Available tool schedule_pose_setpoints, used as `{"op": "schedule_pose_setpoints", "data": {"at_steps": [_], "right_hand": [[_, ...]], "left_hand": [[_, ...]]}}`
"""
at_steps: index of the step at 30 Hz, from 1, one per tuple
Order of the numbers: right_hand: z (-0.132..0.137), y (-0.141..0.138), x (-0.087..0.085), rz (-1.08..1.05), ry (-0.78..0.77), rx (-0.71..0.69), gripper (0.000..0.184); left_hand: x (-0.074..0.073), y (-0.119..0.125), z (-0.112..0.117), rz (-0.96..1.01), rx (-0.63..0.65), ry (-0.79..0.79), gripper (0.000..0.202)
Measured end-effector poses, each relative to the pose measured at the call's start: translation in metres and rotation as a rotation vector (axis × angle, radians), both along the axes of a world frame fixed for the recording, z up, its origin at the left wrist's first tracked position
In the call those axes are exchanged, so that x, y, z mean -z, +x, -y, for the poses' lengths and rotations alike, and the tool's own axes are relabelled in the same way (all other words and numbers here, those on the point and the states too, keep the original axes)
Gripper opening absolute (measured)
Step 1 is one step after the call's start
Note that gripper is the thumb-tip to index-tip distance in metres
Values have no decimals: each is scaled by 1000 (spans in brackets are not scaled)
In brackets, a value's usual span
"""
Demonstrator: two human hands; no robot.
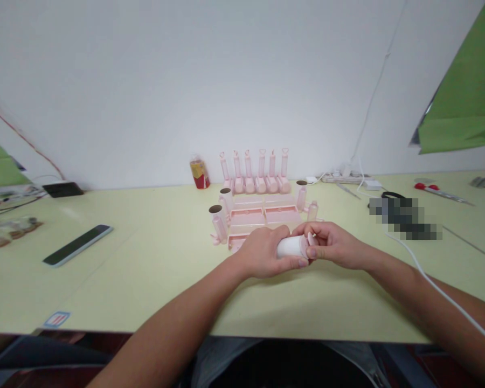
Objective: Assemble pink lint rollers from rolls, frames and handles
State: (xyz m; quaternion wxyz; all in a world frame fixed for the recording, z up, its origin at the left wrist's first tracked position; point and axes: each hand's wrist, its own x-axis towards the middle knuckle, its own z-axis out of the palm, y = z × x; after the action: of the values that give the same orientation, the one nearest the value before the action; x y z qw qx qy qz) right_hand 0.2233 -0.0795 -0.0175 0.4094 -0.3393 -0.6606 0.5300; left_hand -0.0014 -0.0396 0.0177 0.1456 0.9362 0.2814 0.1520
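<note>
Over the near side of the table, my left hand (pixel 267 250) is wrapped round a white roll (pixel 290 247) that lies on its side. My right hand (pixel 337 245) pinches a small pink end piece (pixel 310 240) at the right end of that roll. Just beyond my hands are pink open trays (pixel 247 216) with clear pink covers. Upright rolls with brown cardboard cores flank them: a left roll (pixel 216 220), one behind it, and a right roll (pixel 301 195). A small pink handle (pixel 312 210) stands just beyond my right hand.
Several pink handled rollers (pixel 261 183) stand in a row near the wall. Left of them is a red-and-yellow packet (pixel 199 172). A phone (pixel 78 245) lies at left. Red-handled scissors (pixel 432 188), a power strip (pixel 343 178) and a white cable (pixel 420 269) are on the right.
</note>
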Motion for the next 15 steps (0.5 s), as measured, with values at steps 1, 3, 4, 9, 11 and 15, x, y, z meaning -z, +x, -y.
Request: {"op": "schedule_pose_setpoints", "data": {"at_steps": [1,3,4,9,11,15], "right_hand": [[1,0,0,0,11,-2,32],[2,-2,0,13,23,-2,32],[2,-2,0,22,21,7,33],[0,-3,0,63,29,107,36],[-3,-3,1,85,46,132,35],[-8,-4,6,97,60,126,38]], "left_hand": [[-1,0,0,-3,-2,-2,63],[-1,0,0,-3,-14,-10,63],[-1,0,0,-1,-24,-16,63],[3,2,-5,46,-106,-80,63],[6,4,-8,85,-110,-135,63],[14,5,-15,164,-29,-352,63]]}}
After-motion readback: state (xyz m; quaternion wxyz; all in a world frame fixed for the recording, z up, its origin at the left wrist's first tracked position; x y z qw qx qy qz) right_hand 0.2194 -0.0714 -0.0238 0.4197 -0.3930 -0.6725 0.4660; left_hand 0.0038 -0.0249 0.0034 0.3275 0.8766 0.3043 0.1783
